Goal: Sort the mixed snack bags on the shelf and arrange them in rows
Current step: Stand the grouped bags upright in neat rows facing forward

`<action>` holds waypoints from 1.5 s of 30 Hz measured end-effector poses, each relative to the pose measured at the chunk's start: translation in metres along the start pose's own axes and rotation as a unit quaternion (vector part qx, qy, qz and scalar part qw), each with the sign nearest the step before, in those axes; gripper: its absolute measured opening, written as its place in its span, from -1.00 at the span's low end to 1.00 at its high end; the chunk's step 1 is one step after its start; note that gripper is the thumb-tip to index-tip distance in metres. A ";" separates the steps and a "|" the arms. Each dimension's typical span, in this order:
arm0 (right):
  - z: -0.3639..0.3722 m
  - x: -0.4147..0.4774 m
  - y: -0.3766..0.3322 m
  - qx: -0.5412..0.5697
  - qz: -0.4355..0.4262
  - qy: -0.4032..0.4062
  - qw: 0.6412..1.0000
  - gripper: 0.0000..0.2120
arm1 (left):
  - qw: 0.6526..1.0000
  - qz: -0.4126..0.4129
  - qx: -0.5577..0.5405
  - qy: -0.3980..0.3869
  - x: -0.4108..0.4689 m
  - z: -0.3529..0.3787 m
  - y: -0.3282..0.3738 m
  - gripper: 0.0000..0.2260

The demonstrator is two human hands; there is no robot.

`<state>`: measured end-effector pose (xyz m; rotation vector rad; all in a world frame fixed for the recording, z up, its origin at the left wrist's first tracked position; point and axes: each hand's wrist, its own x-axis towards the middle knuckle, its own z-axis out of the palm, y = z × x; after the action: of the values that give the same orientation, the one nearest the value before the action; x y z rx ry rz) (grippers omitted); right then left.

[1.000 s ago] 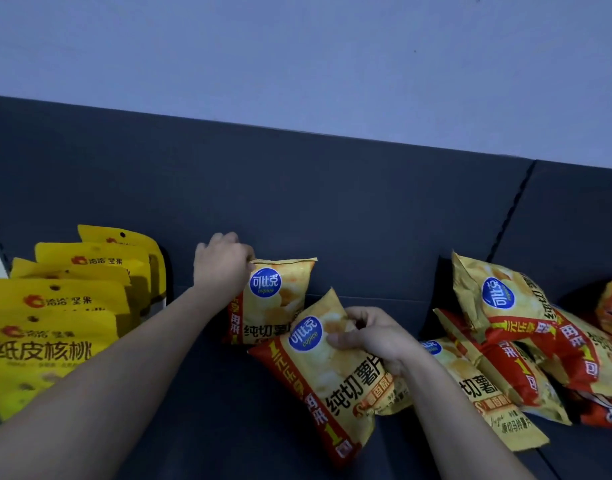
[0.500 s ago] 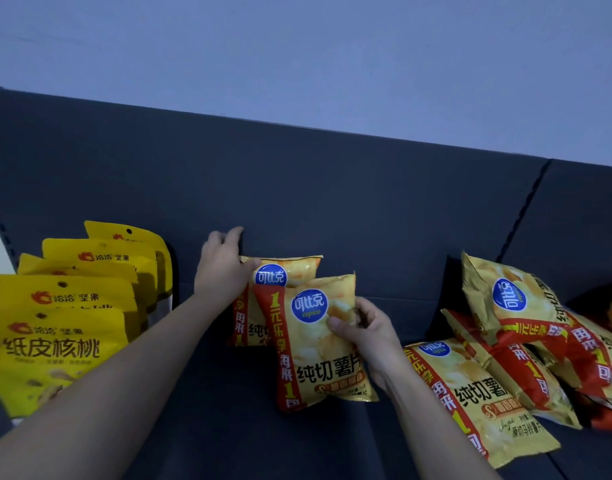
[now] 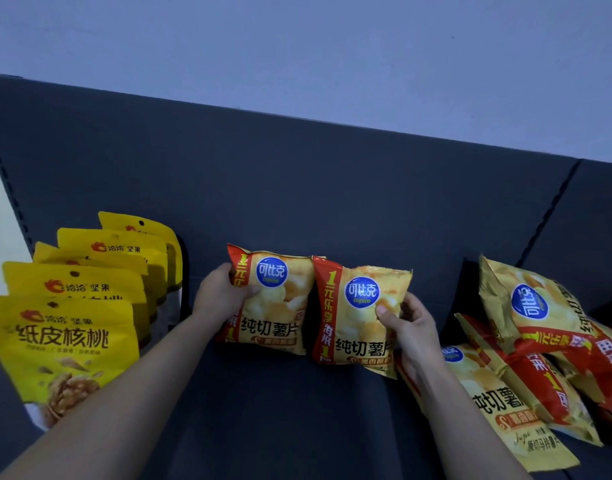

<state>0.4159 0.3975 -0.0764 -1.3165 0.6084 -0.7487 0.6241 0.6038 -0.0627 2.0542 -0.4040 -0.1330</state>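
Yellow-and-red foil is what both hands grip now: half a second ago the right-hand chip bag stood in front of the other one, overlapping it, and a second ago it was tilted over on the shelf; now it stands upright just to the right of the left-hand chip bag, their edges touching or nearly so. The left hand has shifted from the top corner of its bag to the left edge, thumb across the front, fingers behind and hidden. The right hand pinches its bag at the right edge, thumb on the front near the blue logo. I judge this as the start of a chip row on the dark shelf, two bags placed. Both bags look puffy and light, with crimped tops, red side bands and matching print facing out. Left of the left hand's fingers, the yellow nut pouches already stand in a file. Right of the right hand's fingers, the loose chip bags lie heaped and tilted, still to be sorted.
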 end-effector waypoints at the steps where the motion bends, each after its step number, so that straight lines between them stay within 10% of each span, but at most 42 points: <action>1: 0.000 0.001 0.005 0.000 0.003 0.002 1.000 -0.68 | 1.000 -0.003 0.000 -0.001 0.001 -0.003 -0.002 -0.68; 16: 0.021 0.009 0.012 -0.262 -0.040 0.009 0.964 -0.54 | 0.998 0.002 -0.015 0.053 -0.016 -0.001 -0.014 -0.67; 28: 0.009 -0.015 -0.001 -0.392 -0.094 0.057 0.913 -0.36 | 0.961 0.137 0.142 0.195 -0.033 0.011 0.017 -0.15; 37: -0.036 -0.042 -0.044 -0.508 -0.238 0.160 0.812 -0.51 | 0.918 0.364 0.150 0.051 -0.075 0.062 0.076 -0.40; 45: -0.118 -0.032 -0.074 -0.578 -0.210 0.212 0.760 -0.52 | 0.883 0.395 0.212 -0.138 -0.122 0.148 0.111 -0.38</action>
<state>0.2952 0.3423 -0.0233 -2.5187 1.2803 -1.1094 0.4463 0.4729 -0.0490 2.1196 -1.5261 0.1817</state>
